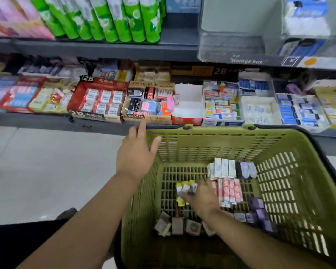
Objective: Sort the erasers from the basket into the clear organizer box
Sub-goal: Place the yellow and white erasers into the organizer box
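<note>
A green basket [202, 146] sits in front of a shelf [97, 121] crowded with open cartons: straight beyond the basket's far rim are a red 2B carton [97, 100], a 4B ERASER carton [147, 111] and a white carton [187, 105]. The clear organizer box [233, 45] stands above and beyond the basket's far-right side, on the upper shelf level, with blue-and-white packs in its right compartment; green tubes [109, 18] stand up to its left. Grey floor [47, 162] lies to the basket's left. The left hand [138, 158] is at the basket's far-left corner, fingers straight and spread, holding nothing. The right hand [200, 199] reaches down to the basket's floor, its fingers curled round a few yellow-wrapped erasers [182, 189], fanned with their long axes pointing roughly toward the basket's far wall. Just right of that hand, white erasers [223, 168] and red erasers [230, 189] stand on edge in rows, long sides likewise running toward the far wall. Purple erasers [258, 208] lie by the basket's right wall and brownish ones [175, 224] near its near wall, tilted loosely
</note>
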The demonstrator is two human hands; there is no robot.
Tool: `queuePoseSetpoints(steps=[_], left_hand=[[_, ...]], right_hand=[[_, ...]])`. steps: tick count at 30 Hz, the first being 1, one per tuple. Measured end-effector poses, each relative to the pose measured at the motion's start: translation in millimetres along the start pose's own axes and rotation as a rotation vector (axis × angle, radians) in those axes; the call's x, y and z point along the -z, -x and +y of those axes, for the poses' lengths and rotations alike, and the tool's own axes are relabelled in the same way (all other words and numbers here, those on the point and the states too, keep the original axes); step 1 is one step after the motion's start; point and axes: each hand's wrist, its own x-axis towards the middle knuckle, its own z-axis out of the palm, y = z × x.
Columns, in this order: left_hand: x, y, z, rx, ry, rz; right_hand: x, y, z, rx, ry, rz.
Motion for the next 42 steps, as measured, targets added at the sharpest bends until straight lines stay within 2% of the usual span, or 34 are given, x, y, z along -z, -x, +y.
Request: queuePoseSetpoints(steps=[3, 7, 10, 13, 15, 18, 20, 22, 28, 32, 38, 42], left_hand=[[-3.1, 1.0, -1.2, 0.000, -0.012, 0.022], [-4.8, 0.3, 0.7, -0.014, -0.015, 0.046], [-5.6, 0.1, 0.3, -0.016, -0.022, 0.072], [-7.0, 0.4, -1.7, -0.014, -0.026, 0.070], [-7.5, 0.4, -2.2, -0.010, -0.026, 0.071], [-7.9, 0.7, -2.0, -0.005, -0.030, 0.078], [-8.0, 0.3, -1.4, -0.006, -0.034, 0.082], [-8.7, 0.5, -0.6, -0.008, -0.032, 0.081], [-8.6, 0.0, -1.6, -0.007, -0.017, 0.082], [-8.6, 0.6, -1.4, -0.010, -0.026, 0.075], [-8.2, 1.6, -2.9, -0.010, -0.034, 0.078], [-8.5, 1.7, -3.4, -0.014, -0.032, 0.083]], right_hand=[[-7.6, -12.5, -7.7, 0.030, 0.271, 0.040], [-15.7, -33.5, -9.1, 0.139, 0.455, -0.055], [-25.2, -42.0, -9.8, 0.192, 0.549, -0.127], [-33.3, -43.8, -9.8, 0.217, 0.601, -0.126], [-37.7, -44.1, -10.3, 0.302, 0.632, -0.108], [-48.3, -38.9, -8.9, 0.491, 0.655, -0.172], [-52.9, -36.7, -5.4, 0.534, 0.630, -0.195], [-55.0, -36.7, -3.2, 0.499, 0.583, -0.182], [-66.4, -31.8, -11.9, 0.229, 0.565, -0.088], [-70.8, -31.6, -14.6, 0.116, 0.480, -0.115], [-62.8, -33.5, -8.5, 0.211, 0.226, -0.141], [-48.7, -39.5, -1.6, 0.218, 0.029, -0.273]])
